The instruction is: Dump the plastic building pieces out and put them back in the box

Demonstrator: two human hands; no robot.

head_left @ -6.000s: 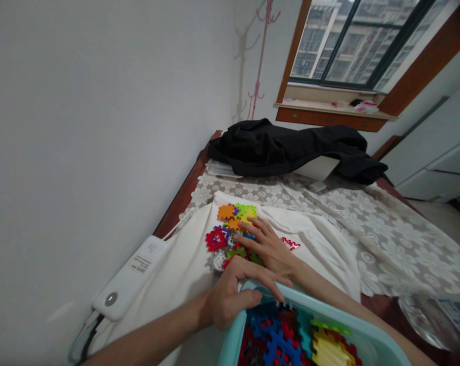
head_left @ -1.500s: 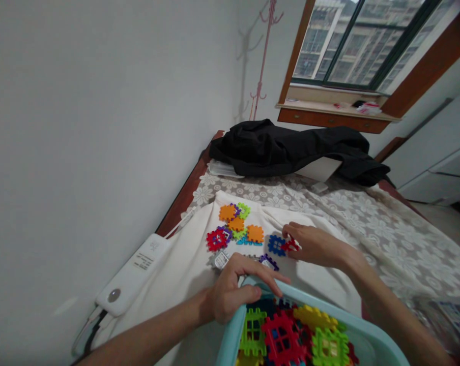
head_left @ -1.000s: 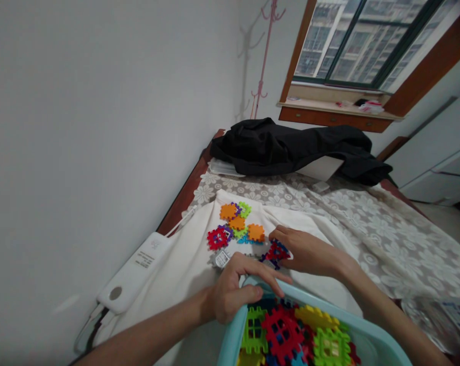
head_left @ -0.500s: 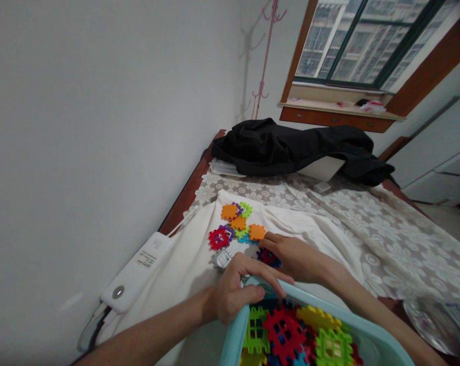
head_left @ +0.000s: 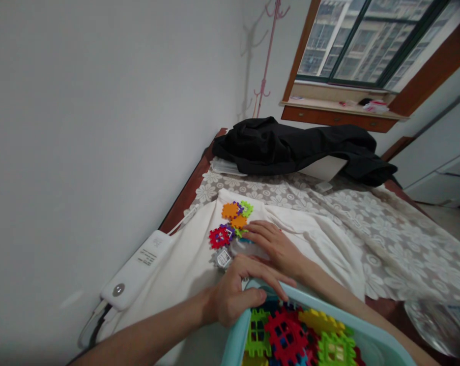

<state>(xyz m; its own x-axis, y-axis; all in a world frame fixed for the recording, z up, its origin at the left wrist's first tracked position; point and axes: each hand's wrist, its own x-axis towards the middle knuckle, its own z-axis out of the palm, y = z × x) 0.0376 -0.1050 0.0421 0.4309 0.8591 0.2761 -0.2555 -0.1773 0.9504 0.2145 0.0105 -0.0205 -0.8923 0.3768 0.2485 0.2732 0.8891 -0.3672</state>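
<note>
My left hand [head_left: 242,290] is closed over the near-left corner of a light blue plastic tub [head_left: 371,325], thumb inside the rim. Inside lie interlocking plastic building blocks, among them a red block [head_left: 286,333] and a lime green block [head_left: 257,333]. My right hand [head_left: 278,246] reaches past the tub, palm down, fingers extended over loose blocks on a white cloth [head_left: 314,239]. Its fingertips are by a green piece and a blue one; what lies beneath the palm is hidden. Left of it are orange blocks [head_left: 230,210], a red block [head_left: 218,237] and a grey block [head_left: 223,258].
A white power bank-like device [head_left: 138,269] with cables lies along the wall at left. Black clothing [head_left: 291,145] is heaped at the far end of the bed, over a patterned cover [head_left: 398,229]. A clear plastic package [head_left: 436,323] is at right.
My right hand has moved left and slightly up, now covering the rightmost orange block and the dark red-and-blue blocks. My left hand keeps its hold on the tub.
</note>
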